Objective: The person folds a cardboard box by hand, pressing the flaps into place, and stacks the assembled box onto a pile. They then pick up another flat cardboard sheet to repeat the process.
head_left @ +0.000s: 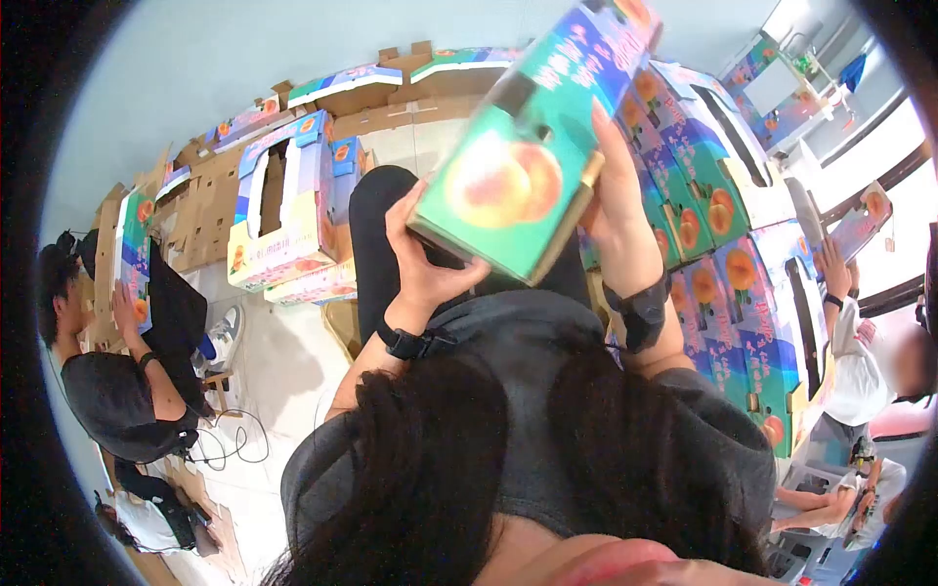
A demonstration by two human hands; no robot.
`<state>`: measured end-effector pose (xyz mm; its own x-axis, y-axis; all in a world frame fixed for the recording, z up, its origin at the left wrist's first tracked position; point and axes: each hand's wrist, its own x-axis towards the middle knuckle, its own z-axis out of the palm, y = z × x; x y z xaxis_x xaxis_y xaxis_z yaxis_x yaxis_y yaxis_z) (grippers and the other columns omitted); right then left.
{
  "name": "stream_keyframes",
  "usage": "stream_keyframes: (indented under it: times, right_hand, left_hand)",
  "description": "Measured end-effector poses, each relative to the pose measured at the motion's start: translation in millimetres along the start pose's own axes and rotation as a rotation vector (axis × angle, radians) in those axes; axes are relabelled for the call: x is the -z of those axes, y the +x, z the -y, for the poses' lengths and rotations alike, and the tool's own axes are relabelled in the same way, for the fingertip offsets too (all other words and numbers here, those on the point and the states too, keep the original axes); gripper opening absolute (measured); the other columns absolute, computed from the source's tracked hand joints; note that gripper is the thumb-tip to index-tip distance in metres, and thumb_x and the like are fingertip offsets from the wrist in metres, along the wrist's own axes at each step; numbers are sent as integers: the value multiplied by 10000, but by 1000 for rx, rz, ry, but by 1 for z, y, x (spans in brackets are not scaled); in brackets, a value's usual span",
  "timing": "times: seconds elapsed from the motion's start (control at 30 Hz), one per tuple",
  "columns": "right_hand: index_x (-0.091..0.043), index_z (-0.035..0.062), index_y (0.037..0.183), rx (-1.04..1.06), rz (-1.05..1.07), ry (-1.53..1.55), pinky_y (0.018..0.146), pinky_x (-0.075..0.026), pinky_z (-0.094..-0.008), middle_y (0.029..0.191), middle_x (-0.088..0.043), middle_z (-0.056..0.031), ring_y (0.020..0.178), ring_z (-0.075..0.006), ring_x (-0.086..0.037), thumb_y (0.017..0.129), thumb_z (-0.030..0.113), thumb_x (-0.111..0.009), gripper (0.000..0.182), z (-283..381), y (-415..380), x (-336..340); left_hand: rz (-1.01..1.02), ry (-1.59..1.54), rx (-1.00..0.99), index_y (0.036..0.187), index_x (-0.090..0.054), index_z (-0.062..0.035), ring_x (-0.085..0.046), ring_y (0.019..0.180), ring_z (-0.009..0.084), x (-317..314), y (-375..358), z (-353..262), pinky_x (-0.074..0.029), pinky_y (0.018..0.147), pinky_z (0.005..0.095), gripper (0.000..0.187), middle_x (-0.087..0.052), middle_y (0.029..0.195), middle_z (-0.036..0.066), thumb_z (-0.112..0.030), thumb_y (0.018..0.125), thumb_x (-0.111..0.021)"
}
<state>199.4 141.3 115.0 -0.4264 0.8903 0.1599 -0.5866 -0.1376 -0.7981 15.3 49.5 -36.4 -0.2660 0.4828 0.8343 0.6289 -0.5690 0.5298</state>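
Observation:
Tilted in front of me is a cardboard fruit box (547,127), green and blue with peaches printed on its side. My left hand (425,269) grips its lower left corner, thumb stretched along the bottom edge. Against the box's right side, my right hand (618,176) is closed round the edge, with its fingers partly hidden behind the cardboard. The upper end of the box is a little blurred. Just right of my right hand stand rows of matching peach boxes (718,205).
Assembled boxes (283,205) stand on the floor at left, with flat brown cardboard (205,210) behind. A person (122,381) at far left handles a carton. Another person (860,332) at right holds a cardboard piece (860,220). A cable (239,439) lies on the floor.

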Motion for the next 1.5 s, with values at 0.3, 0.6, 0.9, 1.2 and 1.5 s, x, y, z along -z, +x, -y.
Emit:
stream_keyframes:
  times: [0.3,0.6,0.9,1.2,1.5]
  right_hand:
    - [-446,14,1430,295,17,-398,1011,-487,-358,1257,-620,-147,1134,-250,-623,762,215,-783,774,52,3,0]
    - [-366,153,1560,527,249,-1429,1007,-493,-373,1375,-531,-179,1191,-283,-568,669,13,-842,1020,225,48,-20]
    - [-509,123,1482,143,-136,-1806,849,-542,-314,1097,-704,-107,905,-168,-674,674,115,-859,880,285,109,180]
    - [-504,146,1491,-127,-139,-1773,896,-501,-317,1039,-710,-119,933,-182,-653,646,148,-848,913,283,120,290]
    - [-491,268,1499,437,-340,-2712,1067,-427,-439,1495,-481,-203,1316,-373,-508,742,466,-794,840,254,108,246]
  left_hand:
    - [144,178,-215,1540,-221,-112,-283,1461,479,11,15,-14,-143,1183,607,1230,-362,1544,245,-475,599,-926]
    - [225,192,-53,1485,-342,-51,-353,1443,414,16,12,-4,-135,1201,584,1021,-474,1483,151,-570,732,-796]
    - [280,176,15,1391,-479,-67,-457,1388,332,15,9,-4,-212,1201,554,729,-557,1388,117,-430,820,-749]
    - [377,167,56,1280,-573,-73,-559,1260,315,3,5,-2,-295,1172,530,482,-629,1273,117,-264,865,-727]
    - [340,201,62,1307,-563,-57,-525,1301,334,2,0,7,-287,1179,513,480,-606,1311,144,-212,882,-721]
